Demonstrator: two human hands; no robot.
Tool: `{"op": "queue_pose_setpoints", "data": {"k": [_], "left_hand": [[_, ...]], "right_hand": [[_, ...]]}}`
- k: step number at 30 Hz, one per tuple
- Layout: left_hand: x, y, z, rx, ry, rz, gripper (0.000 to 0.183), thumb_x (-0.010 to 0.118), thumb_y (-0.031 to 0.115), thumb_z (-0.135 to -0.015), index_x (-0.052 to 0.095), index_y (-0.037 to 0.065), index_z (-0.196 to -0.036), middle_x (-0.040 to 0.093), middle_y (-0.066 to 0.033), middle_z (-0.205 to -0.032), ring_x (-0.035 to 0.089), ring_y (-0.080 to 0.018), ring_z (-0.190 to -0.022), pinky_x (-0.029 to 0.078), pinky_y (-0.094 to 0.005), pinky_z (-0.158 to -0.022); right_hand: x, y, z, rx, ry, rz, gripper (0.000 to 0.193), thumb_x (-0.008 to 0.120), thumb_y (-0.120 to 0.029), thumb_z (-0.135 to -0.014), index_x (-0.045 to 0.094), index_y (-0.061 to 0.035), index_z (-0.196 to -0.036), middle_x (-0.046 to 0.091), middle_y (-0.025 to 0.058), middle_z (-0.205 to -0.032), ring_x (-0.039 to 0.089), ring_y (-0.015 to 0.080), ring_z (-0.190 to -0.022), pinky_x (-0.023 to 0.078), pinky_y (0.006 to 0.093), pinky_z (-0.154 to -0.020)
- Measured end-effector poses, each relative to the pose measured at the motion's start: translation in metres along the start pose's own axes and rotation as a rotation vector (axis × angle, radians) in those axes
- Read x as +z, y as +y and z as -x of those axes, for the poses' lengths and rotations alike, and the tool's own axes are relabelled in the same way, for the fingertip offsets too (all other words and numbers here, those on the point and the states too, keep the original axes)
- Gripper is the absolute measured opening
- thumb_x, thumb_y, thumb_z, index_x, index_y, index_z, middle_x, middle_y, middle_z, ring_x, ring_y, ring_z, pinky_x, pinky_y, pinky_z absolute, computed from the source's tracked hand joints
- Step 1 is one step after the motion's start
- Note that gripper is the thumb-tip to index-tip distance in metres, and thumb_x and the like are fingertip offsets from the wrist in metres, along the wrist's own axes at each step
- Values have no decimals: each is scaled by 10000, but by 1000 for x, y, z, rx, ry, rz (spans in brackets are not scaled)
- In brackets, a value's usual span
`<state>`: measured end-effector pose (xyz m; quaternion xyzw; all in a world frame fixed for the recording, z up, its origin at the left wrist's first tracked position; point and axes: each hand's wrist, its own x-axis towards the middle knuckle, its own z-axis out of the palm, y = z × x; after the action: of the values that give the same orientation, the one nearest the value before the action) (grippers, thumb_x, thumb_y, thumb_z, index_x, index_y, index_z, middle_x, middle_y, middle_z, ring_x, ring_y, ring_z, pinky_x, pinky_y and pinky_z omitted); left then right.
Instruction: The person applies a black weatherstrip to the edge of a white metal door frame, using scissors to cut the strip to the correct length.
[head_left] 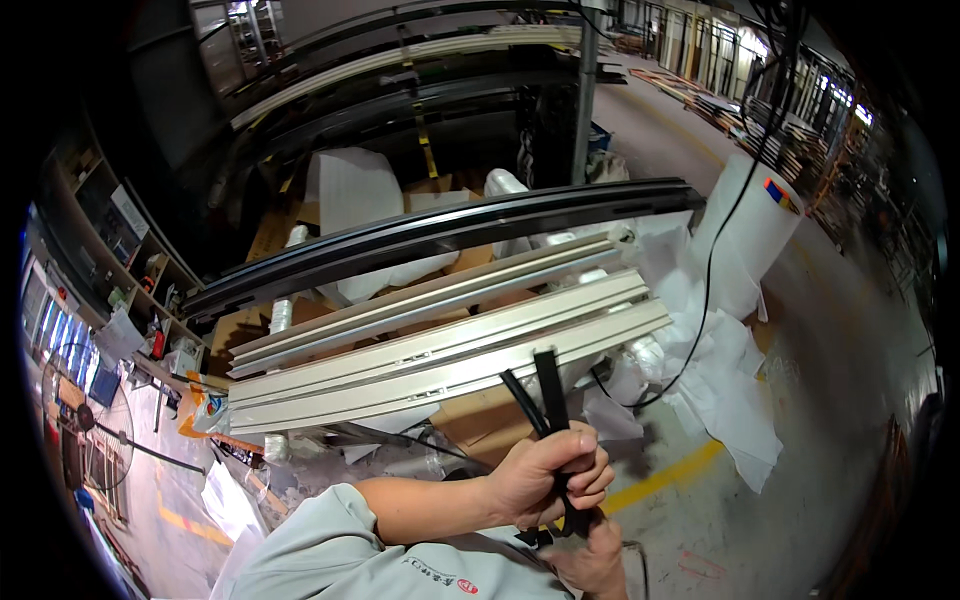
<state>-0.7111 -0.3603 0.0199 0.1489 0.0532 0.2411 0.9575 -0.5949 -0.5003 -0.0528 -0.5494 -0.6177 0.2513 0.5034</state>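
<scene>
- Extends the bare left forearm across the lower view, rising slightly toward the right.
- Clenches the left hand in a fist, with fingers curled toward the palm.
- Holds the right hand just below the left, low in view, with finger pose partly hidden.

Strips are held in the left hand, with the right hand placed just below. Beyond the left hand, profiles are laid across supports (bars are set behind). A roll is stood farther right, shelves far left.
</scene>
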Motion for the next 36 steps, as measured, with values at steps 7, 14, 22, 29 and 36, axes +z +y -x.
{"op": "queue_pose_setpoints", "data": {"k": [7,14,22,29,36], "left_hand": [[-23,67,-96,415,175,-8,400,506,272,-964,339,168,-616,331,31,-554,345,-109,-506,298,-297,-424],[-130,198,-172,769,-71,198,384,441,317,-1053,366,136,-722,239,42,-643,198,-82,-544,206,-253,-460],[-143,105,-326,530,266,55,386,499,308,-1014,375,132,-694,332,12,-661,323,-129,-607,330,-308,-558],[-150,-58,-418,213,109,-461,417,393,296,-1060,650,-22,-976,642,-181,-1160,525,-314,-1200,382,-450,-1079],[-143,-67,-484,377,626,-487,262,541,207,-1020,638,-34,-985,654,-142,-1049,634,-226,-935,519,-369,-879]], "right_hand": [[-55,102,55,525,-29,234,239,744,-184,-858,608,-6,-942,647,193,-746,657,397,-713,511,412,-628],[-183,205,169,730,-133,763,157,685,-144,-845,592,-19,-861,634,218,-750,636,416,-718,495,427,-622],[-397,199,97,1374,250,1112,480,784,-114,-733,603,31,-1154,624,284,-1127,588,461,-1075,480,477,-908],[-347,277,-185,502,-114,372,482,783,-166,-842,588,11,-1245,673,242,-1074,675,371,-1014,525,386,-845],[-327,357,-294,408,-467,-78,244,611,-164,-986,624,36,-1125,689,121,-782,697,179,-685,531,310,-594]]}}
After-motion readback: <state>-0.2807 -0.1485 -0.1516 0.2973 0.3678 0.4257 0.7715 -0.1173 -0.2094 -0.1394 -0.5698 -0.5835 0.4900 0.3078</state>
